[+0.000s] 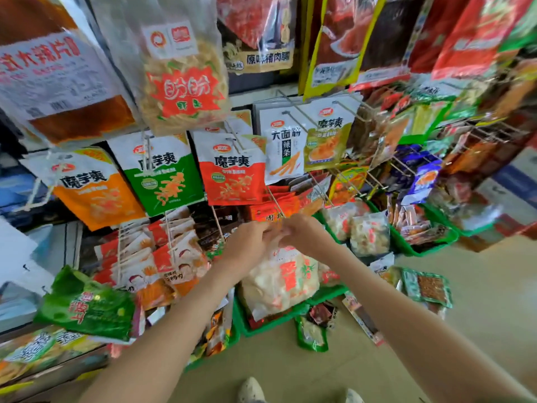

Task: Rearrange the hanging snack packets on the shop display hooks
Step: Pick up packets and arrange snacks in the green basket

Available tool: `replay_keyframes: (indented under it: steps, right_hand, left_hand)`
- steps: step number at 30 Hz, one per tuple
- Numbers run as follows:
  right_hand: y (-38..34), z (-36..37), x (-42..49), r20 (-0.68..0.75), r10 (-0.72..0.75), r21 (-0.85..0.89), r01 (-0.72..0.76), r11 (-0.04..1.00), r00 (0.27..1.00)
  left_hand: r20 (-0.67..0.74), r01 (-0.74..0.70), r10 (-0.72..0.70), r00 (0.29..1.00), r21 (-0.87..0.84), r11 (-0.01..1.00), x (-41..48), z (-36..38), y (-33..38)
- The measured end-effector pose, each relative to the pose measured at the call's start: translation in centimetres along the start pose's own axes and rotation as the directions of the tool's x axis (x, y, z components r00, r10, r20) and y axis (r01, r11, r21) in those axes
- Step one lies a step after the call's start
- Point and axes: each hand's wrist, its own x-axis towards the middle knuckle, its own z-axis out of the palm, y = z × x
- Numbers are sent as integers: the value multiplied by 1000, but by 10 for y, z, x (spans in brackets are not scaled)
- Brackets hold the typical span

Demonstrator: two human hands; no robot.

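My left hand [252, 239] and my right hand [302, 232] meet at the tip of a wire display hook [275, 202], fingers pinched together on a small red snack packet [271, 214]; motion blur hides the exact grip. Behind it more red packets [290, 200] hang on the same hook. Above hang an orange konjac packet [96, 193], a green one [162, 175], a red one [234, 173] and a white gluten-strip packet [283, 152]. A clear bag of shrimp sticks [177, 71] hangs higher.
Green baskets [271, 322] on the floor hold clear bags of white puffed snacks [279, 280]. More packets hang at lower left [162, 257] and on the wire rack at right [406, 158]. Loose packets [427, 286] lie on the tan floor. My shoes [251, 391] show at the bottom.
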Motion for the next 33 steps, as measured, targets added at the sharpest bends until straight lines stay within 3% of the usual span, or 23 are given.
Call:
replay_keyframes:
  steps: [3, 6, 14, 23, 29, 31, 33]
  right_hand:
    - [51, -19, -16, -88, 118, 52, -114, 992, 989]
    - [115, -27, -29, -78, 180, 30, -179, 983, 981]
    - [256, -55, -65, -36, 184, 4, -184, 983, 982]
    - [354, -86, -44, -188, 163, 65, -153, 986, 968]
    - [434, -73, 9, -268, 327, 134, -301, 944, 906]
    - [465, -61, 31, -333, 399, 251, -328, 911, 854]
    - [499, -43, 51, -304, 520, 453, -359, 816, 798]
  left_hand:
    - [137, 4, -19, 990, 105, 994, 20, 26, 28]
    - [247, 8, -72, 966, 251, 968, 35, 70, 56]
    - [300, 59, -131, 945, 237, 970, 75, 185, 146]
    - [280, 127, -120, 953, -7, 992, 143, 248, 192]
    - [246, 178, -132, 960, -173, 969, 236, 300, 191]
    - [241, 174, -119, 963, -225, 959, 268, 324, 190]
    - [269, 179, -113, 956, -236, 955, 297, 353, 183]
